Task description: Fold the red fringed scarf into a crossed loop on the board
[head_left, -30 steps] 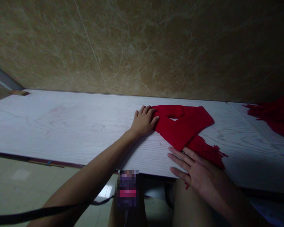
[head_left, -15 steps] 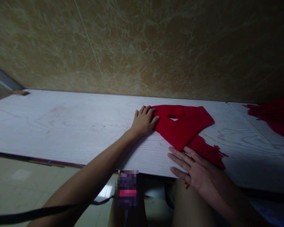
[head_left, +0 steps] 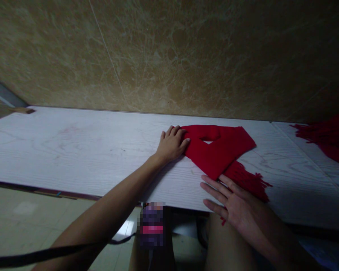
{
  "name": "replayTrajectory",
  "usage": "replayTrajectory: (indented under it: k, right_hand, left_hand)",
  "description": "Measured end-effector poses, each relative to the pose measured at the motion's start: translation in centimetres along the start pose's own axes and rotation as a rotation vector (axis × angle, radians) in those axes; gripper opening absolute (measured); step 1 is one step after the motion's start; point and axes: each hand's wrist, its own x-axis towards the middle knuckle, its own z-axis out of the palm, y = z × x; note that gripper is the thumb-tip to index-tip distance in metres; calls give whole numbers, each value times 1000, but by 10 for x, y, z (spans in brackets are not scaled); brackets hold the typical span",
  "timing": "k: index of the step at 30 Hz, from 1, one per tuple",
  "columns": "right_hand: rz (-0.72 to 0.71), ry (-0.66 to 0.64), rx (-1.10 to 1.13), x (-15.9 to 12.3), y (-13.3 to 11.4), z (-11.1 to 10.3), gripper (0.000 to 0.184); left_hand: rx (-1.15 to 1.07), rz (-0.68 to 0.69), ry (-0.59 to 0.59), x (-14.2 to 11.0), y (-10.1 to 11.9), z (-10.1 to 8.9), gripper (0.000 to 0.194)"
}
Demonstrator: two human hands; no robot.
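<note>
A red fringed scarf [head_left: 214, 154] lies folded on the white wood-grain table [head_left: 87, 150], with a small gap between its folds. Pressed down on the scarf's left end is my left hand [head_left: 172, 143], palm down, its fingers stretched out. My right hand [head_left: 231, 199] is turned palm up near the table's front edge, fingers spread. Its fingertips meet the scarf's lower corner, and part of the fringe [head_left: 257, 184] shows beside and behind it. A few red strands hang below the right hand.
More red fringed cloth [head_left: 327, 139] lies at the table's far right. A brown marbled wall [head_left: 158, 56] rises along the back edge. A small wooden block [head_left: 24, 110] sits at the far left corner. Below the front edge are a black strap [head_left: 59, 250] and a blurred-out object [head_left: 152, 226].
</note>
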Motion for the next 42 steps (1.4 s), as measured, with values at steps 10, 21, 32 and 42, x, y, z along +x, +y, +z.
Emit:
replayTrajectory:
  k: [10,21,32,42]
  right_hand:
    - [2,-34,-27,0,-4,-1,49]
    - [-15,11,6,1,3,-2,50]
    - [-25,19,19,-1,2,0,50]
    - [-3,-39,-8,0,-2,-2,50]
  left_hand:
    - [-5,7,10,0,0,0,46]
    - [-4,7,12,1,-2,1,46]
    - [1,15,19,0,-1,1,44]
    - [-2,5,17,1,-2,2,46]
